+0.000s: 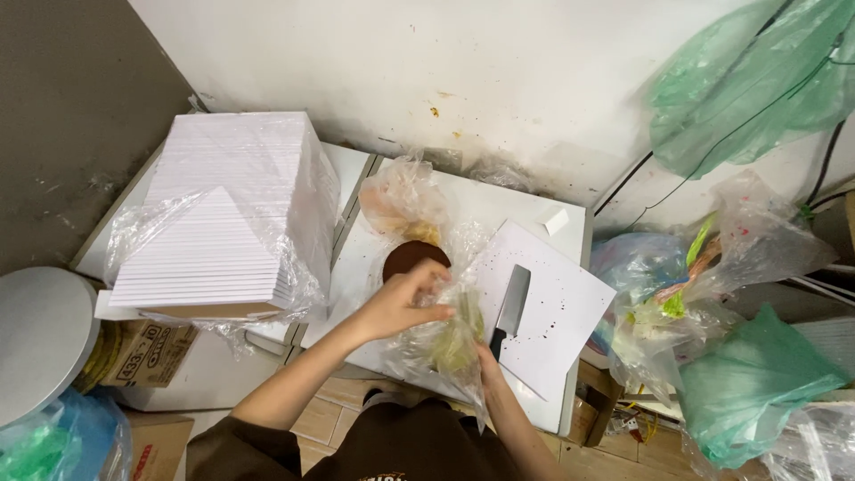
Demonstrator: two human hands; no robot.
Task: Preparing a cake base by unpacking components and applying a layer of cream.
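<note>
Plastic bag, clear and crinkled, sits at the front edge of the white table, between both hands. Judged light, limp and slippery: thin film, no stiffness, likely tears if pulled hard. Best hold looks like the bunched top film, where it gathers, not the loose sides. Contents soft, yellowish-green, blurred through the film; cannot tell what they are.

Left hand has fingers pinched together on the upper film of the bag. Right hand is mostly hidden behind the bag; it touches the lower right side, but whether its fingers are closed cannot be told.

Look: transparent, wrinkled, glossy highlights, pale green-yellow mass inside, loose film trailing toward the person.

Around it: 1 knife with a black handle lies on a white sheet speckled with dark spots, just beside the bag on the right. Brown round disc just behind the left hand. Second clear bag farther back. Stack of white boards in plastic wrap well to the left. Green bags at right.
</note>
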